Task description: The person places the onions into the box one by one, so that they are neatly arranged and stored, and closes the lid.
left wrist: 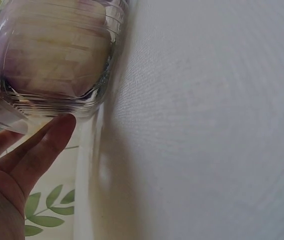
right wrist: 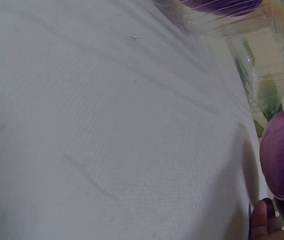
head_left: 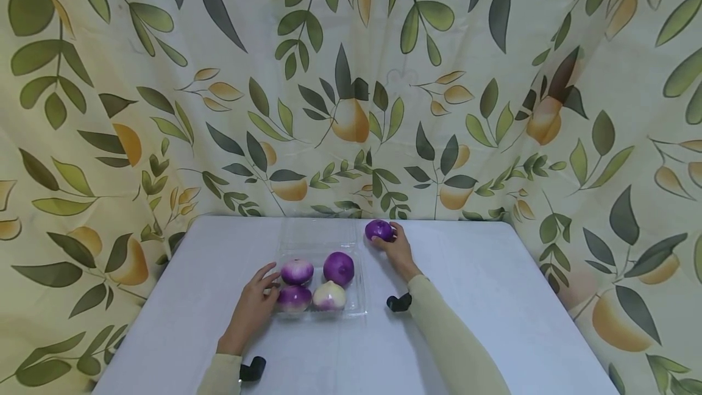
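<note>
A purple onion (head_left: 378, 230) is gripped by my right hand (head_left: 399, 250), beyond the back right corner of a clear plastic clamshell container (head_left: 359, 297). The right wrist view also shows this onion (right wrist: 282, 155) between the fingers at its right edge. Inside the container lie several onions: a deep purple onion (head_left: 338, 268), a white-topped onion (head_left: 329, 296) and two purple-and-white ones on the left. My left hand (head_left: 255, 300) holds the container's left side. In the left wrist view its thumb and fingers reach around the rim of the clear container (left wrist: 56, 100).
The container's lid (head_left: 318, 233) lies opened toward the back edge of the white-covered table (head_left: 466, 334). A leaf-and-fruit patterned curtain (head_left: 351, 157) hangs behind and along both sides. Dark wrist cameras (head_left: 399, 303) stick out from both wrists.
</note>
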Motion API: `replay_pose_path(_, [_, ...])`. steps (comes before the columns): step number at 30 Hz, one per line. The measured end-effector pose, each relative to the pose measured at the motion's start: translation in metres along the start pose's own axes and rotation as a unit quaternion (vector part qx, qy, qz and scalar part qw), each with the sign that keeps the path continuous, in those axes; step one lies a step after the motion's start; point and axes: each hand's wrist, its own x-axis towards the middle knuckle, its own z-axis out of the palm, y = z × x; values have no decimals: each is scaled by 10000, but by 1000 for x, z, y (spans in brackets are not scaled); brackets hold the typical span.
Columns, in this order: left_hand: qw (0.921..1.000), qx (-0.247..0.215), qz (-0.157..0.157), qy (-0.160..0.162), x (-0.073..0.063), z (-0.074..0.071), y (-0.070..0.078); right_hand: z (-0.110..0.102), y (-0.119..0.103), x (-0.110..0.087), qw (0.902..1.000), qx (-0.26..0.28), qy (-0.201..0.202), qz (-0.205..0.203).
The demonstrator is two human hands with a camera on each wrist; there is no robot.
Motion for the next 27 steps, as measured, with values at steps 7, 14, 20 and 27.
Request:
replay_pose_path(7, [10000,46,35,42,0,0,-1,-5,1,-6,10000,2,19,-51])
replay_pose_path(14, [9999,-56,149,42,0,0,0,-6,-2,-14,9985,533,-59,-48])
replay_pose_path(20, [9998,-22,197,72,0,1,-1,-4,-9,-22,9979,629,-17,-148])
replay_pose_path(27, [9998,-7,175,88,-1,1,-1,-3,-16,-31,9972,715,-83,-181])
